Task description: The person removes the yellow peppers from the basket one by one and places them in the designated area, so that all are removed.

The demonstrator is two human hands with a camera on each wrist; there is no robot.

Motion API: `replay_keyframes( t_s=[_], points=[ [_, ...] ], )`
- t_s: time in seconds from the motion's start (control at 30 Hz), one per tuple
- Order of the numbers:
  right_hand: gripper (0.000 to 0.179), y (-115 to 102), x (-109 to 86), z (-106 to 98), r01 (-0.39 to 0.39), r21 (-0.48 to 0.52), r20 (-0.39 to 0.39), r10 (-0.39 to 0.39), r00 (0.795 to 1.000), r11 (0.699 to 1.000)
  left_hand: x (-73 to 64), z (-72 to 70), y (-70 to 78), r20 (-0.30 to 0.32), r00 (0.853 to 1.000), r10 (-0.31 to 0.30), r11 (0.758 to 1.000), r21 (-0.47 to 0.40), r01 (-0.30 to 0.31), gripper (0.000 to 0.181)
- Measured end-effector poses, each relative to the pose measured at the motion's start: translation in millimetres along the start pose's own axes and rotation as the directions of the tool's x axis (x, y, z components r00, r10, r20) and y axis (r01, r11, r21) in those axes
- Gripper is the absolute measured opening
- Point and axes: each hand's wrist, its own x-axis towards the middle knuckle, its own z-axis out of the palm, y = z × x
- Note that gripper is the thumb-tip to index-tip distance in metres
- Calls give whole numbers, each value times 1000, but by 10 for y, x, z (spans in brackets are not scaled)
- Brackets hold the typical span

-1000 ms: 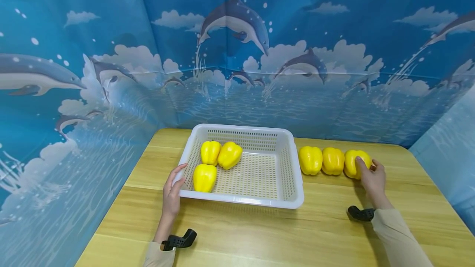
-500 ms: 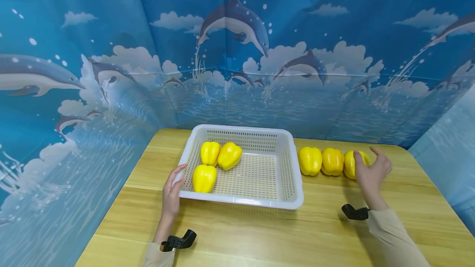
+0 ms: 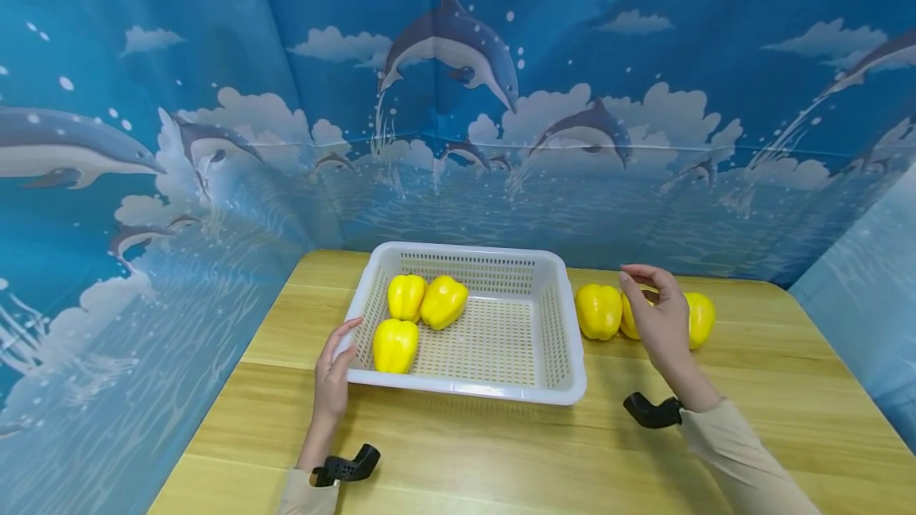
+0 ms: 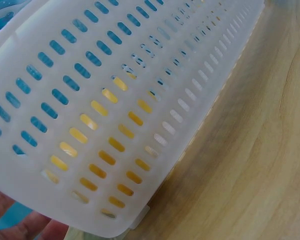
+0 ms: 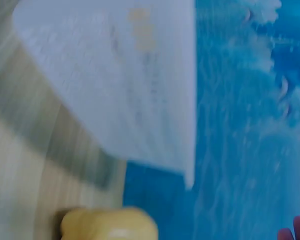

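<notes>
A white perforated plastic basket (image 3: 465, 393) stands on the table with three yellow bell peppers inside, at its left: a back pepper (image 3: 405, 297), one beside it (image 3: 444, 302) and a front pepper (image 3: 395, 346). My left hand (image 3: 331, 384) grips the basket's left rim near the front corner; its fingers (image 4: 22, 227) show past the wall in the left wrist view. Right of the basket, three more bell peppers stand in a row: a near one (image 3: 598, 311), a middle one mostly hidden, and an end one (image 3: 702, 319). Above these, my right hand (image 3: 661, 320) hovers, fingers loosely bent, holding nothing.
The wooden table (image 3: 501, 459) reaches forward to a blue dolphin-print curtain (image 3: 458, 197), which also hangs at the left and right sides. Each wrist wears a black camera mount, one on the left (image 3: 351, 465) and one on the right (image 3: 651, 412).
My right hand has let go of the end pepper, lifted off and moved left over the middle one. My left hand and the basket have stayed in place.
</notes>
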Motion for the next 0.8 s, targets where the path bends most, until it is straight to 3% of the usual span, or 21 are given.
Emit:
replay_keyframes(
  t_s=[0.2,0.37,0.5,0.6,0.8],
  points=[
    [29,-282,-85,184,83,60,116,-89,989,995,-7,2,0,-1,1000,-3,1000,6,3,39],
    [27,-363,-71,344,61,107,213,-83,974,992,-6,5,6,-5,1000,-2,1000,6,2,39],
    [28,-446,-31,478,27,94,318,-56,946,995,-8,10,18,-7,1000,-4,1000,7,4,39],
    [30,-488,20,600,-7,51,426,-15,905,999,-5,9,19,-7,1000,-3,1000,7,3,38],
    [35,-502,113,862,-87,2,629,66,774,996,17,-9,-73,-6,1000,1,1000,-3,-1,39]
  ],
)
